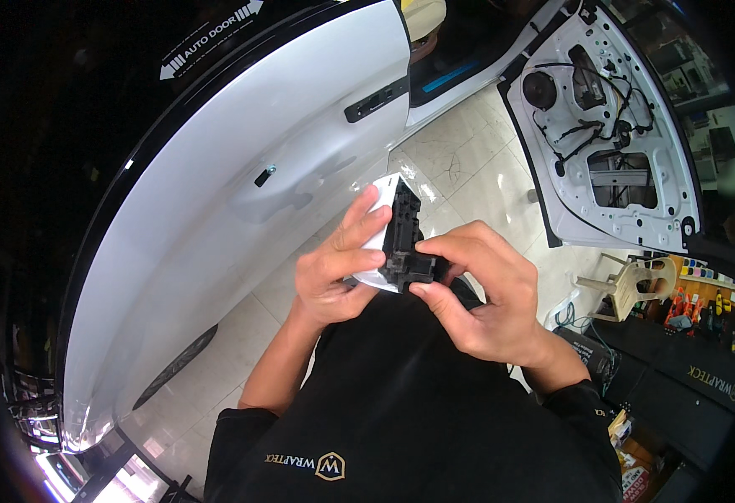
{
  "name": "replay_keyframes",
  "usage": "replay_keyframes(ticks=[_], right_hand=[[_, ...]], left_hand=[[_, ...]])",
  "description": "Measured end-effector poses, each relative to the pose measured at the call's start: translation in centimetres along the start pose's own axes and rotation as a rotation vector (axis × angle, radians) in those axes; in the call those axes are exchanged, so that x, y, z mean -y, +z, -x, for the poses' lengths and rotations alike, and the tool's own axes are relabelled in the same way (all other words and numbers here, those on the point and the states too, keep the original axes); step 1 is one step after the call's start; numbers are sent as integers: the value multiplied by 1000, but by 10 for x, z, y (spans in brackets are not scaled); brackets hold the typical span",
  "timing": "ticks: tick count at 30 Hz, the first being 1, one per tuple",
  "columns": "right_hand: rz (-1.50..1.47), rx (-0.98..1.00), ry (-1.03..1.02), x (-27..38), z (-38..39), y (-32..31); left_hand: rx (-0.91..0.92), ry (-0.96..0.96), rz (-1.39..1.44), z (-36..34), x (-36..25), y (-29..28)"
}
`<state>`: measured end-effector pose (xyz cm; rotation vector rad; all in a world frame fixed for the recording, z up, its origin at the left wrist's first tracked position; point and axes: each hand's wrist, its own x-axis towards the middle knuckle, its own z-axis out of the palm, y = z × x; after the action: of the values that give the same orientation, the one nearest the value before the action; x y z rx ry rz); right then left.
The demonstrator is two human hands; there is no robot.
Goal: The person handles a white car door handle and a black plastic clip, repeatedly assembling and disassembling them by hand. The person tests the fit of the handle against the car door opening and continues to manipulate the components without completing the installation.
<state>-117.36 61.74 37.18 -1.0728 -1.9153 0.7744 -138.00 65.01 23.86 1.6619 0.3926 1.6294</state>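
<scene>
Between my hands, over my black shirt front, is a car part with a smooth white shell [372, 238] and a ribbed black plastic back [404, 220]. My left hand [334, 264] grips it by the white shell, fingers spread along the outer face and thumb underneath. At the lower end of the black back, my right hand [489, 289] pinches a black block [416, 269] between thumb and forefinger. Whether that block is joined to the rest or separate, I cannot tell. The far side of the shell is hidden.
A white car door panel [217, 176] fills the left, with a black slotted recess [376, 100] and a small hole [264, 175]. At right stands an open door with bare inner metal [590, 126] and wiring. A beige chair [634, 287] and a black tool cabinet [669, 360] stand beyond my right arm.
</scene>
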Motion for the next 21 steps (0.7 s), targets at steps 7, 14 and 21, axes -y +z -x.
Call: replay_keyframes(ticks=[7, 14, 21], right_hand=[[-7, -22, 3, 1, -3, 4], [-19, -60, -27, -6, -9, 4], [-12, -100, -54, -13, -17, 7]], left_hand=[[-1, 93, -87, 2, 1, 5], [-12, 105, -215, 5, 6, 12], [-83, 106, -178, -5, 14, 16]])
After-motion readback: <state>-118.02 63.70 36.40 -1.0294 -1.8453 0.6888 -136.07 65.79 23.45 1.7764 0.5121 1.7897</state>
